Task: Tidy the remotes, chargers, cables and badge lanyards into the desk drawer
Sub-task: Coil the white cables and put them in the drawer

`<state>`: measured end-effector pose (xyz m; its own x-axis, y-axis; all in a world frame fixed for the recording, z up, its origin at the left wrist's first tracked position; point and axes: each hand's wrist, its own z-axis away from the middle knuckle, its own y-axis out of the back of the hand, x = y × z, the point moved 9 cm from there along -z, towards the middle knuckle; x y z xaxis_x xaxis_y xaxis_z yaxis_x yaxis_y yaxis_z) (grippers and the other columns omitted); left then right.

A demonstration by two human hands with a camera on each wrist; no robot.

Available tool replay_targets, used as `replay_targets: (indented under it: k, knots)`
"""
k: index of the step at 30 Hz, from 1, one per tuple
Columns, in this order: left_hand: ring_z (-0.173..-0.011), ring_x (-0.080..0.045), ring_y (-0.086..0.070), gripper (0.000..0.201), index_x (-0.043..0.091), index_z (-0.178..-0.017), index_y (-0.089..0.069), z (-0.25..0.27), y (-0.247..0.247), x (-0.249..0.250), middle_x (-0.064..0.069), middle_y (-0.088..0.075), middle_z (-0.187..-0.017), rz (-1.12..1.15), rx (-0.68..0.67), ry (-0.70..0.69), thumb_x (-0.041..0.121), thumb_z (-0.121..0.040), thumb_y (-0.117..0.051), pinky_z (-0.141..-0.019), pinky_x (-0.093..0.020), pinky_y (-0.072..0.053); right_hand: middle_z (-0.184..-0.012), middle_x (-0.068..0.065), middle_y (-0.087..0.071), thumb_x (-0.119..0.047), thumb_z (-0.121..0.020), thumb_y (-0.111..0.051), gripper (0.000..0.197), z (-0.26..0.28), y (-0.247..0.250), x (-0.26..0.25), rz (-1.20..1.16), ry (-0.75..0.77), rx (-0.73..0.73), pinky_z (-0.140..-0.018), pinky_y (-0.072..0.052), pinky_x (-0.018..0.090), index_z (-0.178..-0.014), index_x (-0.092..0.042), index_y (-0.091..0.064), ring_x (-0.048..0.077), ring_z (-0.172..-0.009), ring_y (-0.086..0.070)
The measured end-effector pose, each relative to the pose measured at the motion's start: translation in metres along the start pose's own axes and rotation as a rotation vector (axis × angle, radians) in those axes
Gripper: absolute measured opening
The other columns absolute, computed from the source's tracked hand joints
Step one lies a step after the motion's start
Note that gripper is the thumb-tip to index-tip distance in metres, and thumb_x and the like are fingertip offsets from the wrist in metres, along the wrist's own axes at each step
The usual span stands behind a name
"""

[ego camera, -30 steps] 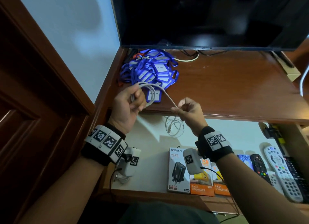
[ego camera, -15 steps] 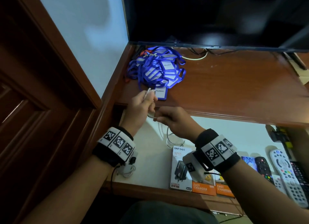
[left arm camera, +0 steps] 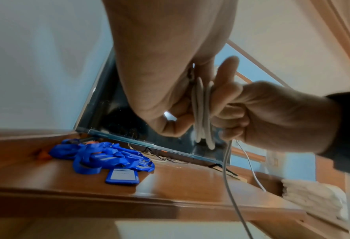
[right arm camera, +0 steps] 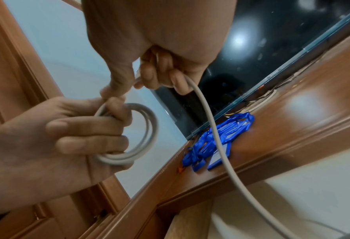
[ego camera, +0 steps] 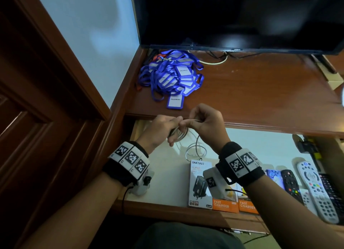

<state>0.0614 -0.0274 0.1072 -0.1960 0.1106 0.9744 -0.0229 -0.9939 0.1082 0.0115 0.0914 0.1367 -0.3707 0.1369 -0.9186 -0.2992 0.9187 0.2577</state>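
Note:
A white cable [ego camera: 181,134] is wound into a small coil [right arm camera: 147,129] that my left hand [ego camera: 163,129] grips above the open drawer [ego camera: 167,181]. My right hand [ego camera: 202,124] pinches the free run of the same cable [right arm camera: 213,129] right beside the coil, and the rest hangs down into the drawer, where a loose loop [ego camera: 196,152] lies. A heap of blue badge lanyards [ego camera: 173,75] sits on the desk top [ego camera: 260,92] behind both hands. Charger boxes [ego camera: 200,185] and remotes [ego camera: 314,187] lie in the drawer.
A dark TV screen [ego camera: 232,16] stands at the back of the desk. A wooden door frame [ego camera: 46,81] runs down the left. A folded white cloth [left arm camera: 313,197] shows at the right in the left wrist view.
Both hands have come down from over the desk edge to above the drawer and drawn together. The stretched length of cable between them has been wound onto the coil.

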Motion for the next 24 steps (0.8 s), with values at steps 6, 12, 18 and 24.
replay_targets:
  k: [6, 12, 18, 24]
  knots:
    - [-0.037, -0.009, -0.026, 0.038, 0.006, -0.067, -0.051, 0.005, 0.002, 0.007, -0.001, -0.031, -0.045, 0.188, 0.001, -0.005, 0.022, -0.099, -0.040, -0.040, -0.022, -0.032, -0.058, 0.007, -0.044, -0.009, -0.076, -0.077, 0.030, 0.003, -0.010, 0.021, -0.136, -0.130, -0.083, -0.054, -0.034, 0.027, -0.069, 0.003, -0.050, 0.015, -0.056, -0.039]
    - [-0.046, -0.018, -0.029, 0.033, 0.009, -0.069, -0.047, 0.007, 0.019, 0.024, -0.001, -0.028, -0.046, 0.326, 0.156, -0.074, 0.021, -0.099, -0.039, -0.046, -0.020, -0.036, -0.077, 0.017, -0.065, -0.009, -0.087, -0.064, 0.013, 0.013, -0.033, 0.061, 0.023, -0.262, -0.137, -0.071, -0.042, 0.029, -0.081, 0.002, -0.065, 0.015, -0.070, -0.054]
    - [-0.043, -0.014, -0.035, 0.033, 0.011, -0.069, -0.042, 0.012, 0.035, 0.023, 0.002, -0.029, -0.044, 0.430, 0.290, -0.152, 0.019, -0.100, -0.035, -0.051, -0.022, -0.038, -0.078, 0.020, -0.064, -0.017, -0.088, -0.064, 0.022, 0.006, -0.061, 0.054, 0.176, -0.288, -0.213, -0.067, -0.039, 0.031, -0.080, 0.003, -0.062, 0.023, -0.070, -0.053]
    - [-0.052, -0.015, -0.039, 0.036, 0.015, -0.064, -0.040, 0.022, 0.079, 0.029, 0.002, -0.033, -0.050, 0.482, 0.574, -0.300, 0.018, -0.100, -0.034, -0.060, -0.022, -0.041, -0.063, -0.003, -0.054, -0.012, -0.091, -0.059, 0.015, 0.015, -0.066, 0.025, 0.109, -0.231, -0.148, -0.061, -0.040, 0.028, -0.078, -0.012, -0.052, 0.011, -0.057, -0.047]
